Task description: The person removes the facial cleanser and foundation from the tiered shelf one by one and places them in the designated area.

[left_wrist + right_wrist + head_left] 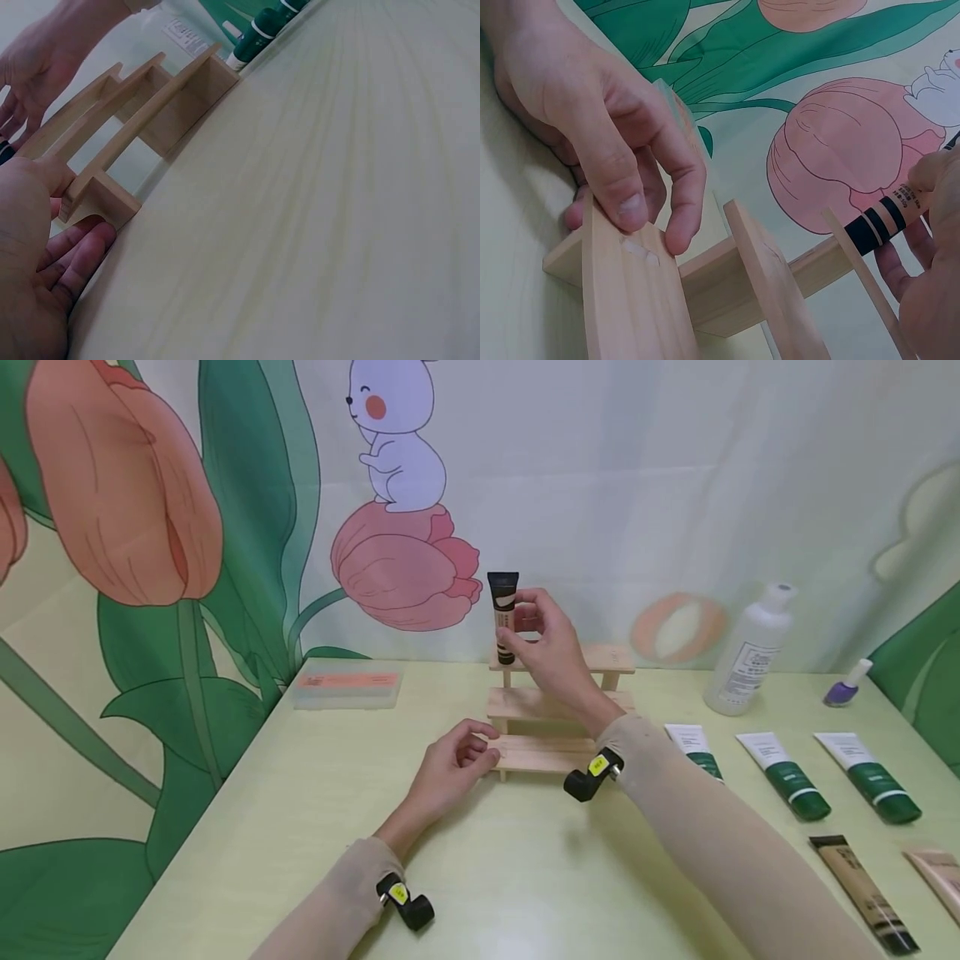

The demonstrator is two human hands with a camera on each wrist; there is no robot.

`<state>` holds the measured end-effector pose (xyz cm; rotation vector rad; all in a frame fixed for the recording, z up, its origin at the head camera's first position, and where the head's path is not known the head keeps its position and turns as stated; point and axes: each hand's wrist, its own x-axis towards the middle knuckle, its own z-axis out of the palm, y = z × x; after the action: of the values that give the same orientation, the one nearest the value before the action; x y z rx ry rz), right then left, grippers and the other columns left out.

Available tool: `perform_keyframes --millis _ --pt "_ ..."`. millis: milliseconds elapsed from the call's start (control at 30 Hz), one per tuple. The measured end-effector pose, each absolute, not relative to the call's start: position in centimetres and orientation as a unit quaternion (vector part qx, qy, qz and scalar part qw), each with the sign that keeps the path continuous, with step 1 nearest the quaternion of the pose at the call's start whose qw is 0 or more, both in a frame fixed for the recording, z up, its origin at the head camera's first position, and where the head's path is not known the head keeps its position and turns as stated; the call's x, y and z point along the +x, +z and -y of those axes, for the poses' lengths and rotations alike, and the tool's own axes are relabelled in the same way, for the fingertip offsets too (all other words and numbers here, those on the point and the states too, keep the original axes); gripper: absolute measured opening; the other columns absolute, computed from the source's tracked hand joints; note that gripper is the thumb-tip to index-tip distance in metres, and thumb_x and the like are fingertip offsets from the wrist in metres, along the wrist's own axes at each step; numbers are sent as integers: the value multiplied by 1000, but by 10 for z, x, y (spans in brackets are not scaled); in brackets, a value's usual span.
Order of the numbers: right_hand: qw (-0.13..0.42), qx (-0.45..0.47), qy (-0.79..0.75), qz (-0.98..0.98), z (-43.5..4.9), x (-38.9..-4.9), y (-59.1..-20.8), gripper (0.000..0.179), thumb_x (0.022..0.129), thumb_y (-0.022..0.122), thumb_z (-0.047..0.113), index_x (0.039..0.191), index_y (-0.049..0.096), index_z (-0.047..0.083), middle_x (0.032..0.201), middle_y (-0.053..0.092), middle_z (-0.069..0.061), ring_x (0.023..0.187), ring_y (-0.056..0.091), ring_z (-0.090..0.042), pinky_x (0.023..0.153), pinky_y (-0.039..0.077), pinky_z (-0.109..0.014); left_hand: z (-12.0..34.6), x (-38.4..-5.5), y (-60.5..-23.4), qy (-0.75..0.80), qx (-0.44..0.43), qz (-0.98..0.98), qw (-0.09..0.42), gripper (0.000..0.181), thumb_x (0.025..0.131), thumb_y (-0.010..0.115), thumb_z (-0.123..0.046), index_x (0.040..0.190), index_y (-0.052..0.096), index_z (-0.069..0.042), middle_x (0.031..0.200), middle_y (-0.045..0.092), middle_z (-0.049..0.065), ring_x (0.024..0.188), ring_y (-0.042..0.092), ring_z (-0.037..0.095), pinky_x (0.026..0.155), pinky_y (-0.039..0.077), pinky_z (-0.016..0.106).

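Note:
A small black and beige cosmetic tube (505, 617) stands upright, cap down, at the left end of the top tier of a three-step wooden display rack (543, 753). My right hand (551, 647) pinches the tube between thumb and fingers. In the right wrist view the black cap (862, 236) meets the top board's end. At the left end of the lowest step, my left hand (453, 768) grips the board, thumb (626, 202) on top and fingers about the edge. The left wrist view shows the rack (142, 112) from its side, with both hands at its near end.
Green and white tubes (787, 777) lie right of the rack, with a gold tube (862, 893) and a pink tube (937, 877) nearer. Behind them stand a white bottle (750, 652) and a purple nail polish bottle (847, 685). A flat clear case (347, 685) lies back left.

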<state>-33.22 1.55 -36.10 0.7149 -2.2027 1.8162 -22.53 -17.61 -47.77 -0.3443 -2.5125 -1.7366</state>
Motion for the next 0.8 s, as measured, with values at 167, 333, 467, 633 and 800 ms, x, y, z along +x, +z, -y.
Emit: perform_keyframes --millis 167,333,467,633,800 --pt "101 242 613 745 -17 -331 -361 42 105 78 10 144 60 14 125 69 -14 113 71 -30 91 55 -42 175 -225 -478 -565 -117 816 37 23 106 78 -21 128 73 -19 104 78 4 88 71 18 77 56 27" --pt "98 247 612 745 -17 -330 -361 42 105 77 9 143 60 14 124 67 -14 113 71 -30 91 56 -42 175 -225 -479 -566 -116 816 37 22 106 77 -21 128 73 -19 104 78 4 87 71 17 77 56 26" --pt "98 248 610 746 -17 -331 -362 43 106 77 9 144 59 15 125 66 -13 115 71 -29 92 57 -43 175 -224 -478 -565 -116 816 38 22 107 77 -21 128 73 -19 104 78 4 87 70 17 76 56 26" --pt "97 248 606 750 -17 -331 -361 44 106 77 8 145 58 15 125 66 -14 117 71 -30 94 57 -44 175 -224 -477 -563 -114 818 37 22 107 78 -21 128 73 -19 104 78 4 87 71 18 76 56 26" --pt "95 251 605 750 -16 -330 -361 44 106 76 7 145 58 15 126 66 -14 116 71 -29 93 58 -44 176 -224 -478 -562 -113 818 40 22 106 78 -21 128 74 -19 103 78 4 88 70 17 77 56 27"
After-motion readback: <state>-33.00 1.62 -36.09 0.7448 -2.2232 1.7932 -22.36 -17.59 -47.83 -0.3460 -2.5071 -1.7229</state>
